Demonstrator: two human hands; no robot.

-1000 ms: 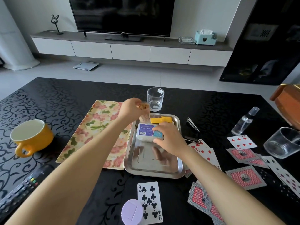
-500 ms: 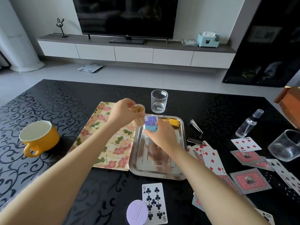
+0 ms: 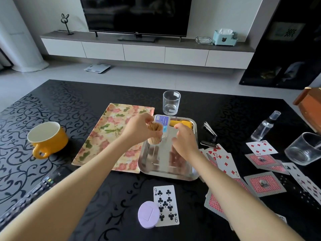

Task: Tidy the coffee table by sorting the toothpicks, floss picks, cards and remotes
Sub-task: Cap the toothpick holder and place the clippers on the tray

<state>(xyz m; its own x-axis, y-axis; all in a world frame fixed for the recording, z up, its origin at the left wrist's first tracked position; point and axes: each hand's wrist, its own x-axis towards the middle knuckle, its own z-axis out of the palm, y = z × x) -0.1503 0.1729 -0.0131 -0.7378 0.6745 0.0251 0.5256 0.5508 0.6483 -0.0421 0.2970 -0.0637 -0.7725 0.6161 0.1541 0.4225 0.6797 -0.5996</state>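
**Head view, risks.** The left hand (image 3: 139, 129) has its grip curled round the toothpick jar (image 3: 154, 134), thumb and fingers pinching it near the mouth. The jar is uncapped and packed full. It hangs at the near-left rim of the steel tray (image 3: 173, 176); whether its base touches the tray cannot be told.

- A lilac lid (image 3: 148, 214), probably the jar's, lies well apart on the bench (image 3: 104, 197) beside the nine of clubs (image 3: 165, 205). Until the jar is capped, any tilt would shed toothpicks over the tray and bench.
- Set down on the raised rim rather than the flat, the jar would likely topple.
- The right hand (image 3: 184, 138) hovers over the tray, fingers loosely bent and holding nothing. A careless sweep could knock the jar or the floss pick box (image 3: 163, 121), which lies in the tray's far-left corner.
- The cards (image 3: 264, 185) lie scattered to the right, and the remote (image 3: 34, 190) sits at the near-left edge. Both remain unsorted.

**Head view, change.**
- One second ago the right hand gripped the floss pick box at mid-tray.
- Half a second ago it was carrying the box toward the far end.
- Now the box is released in the corner and the hand has drawn back empty.
- The left hand has kept hold of the jar throughout and brought it lower.
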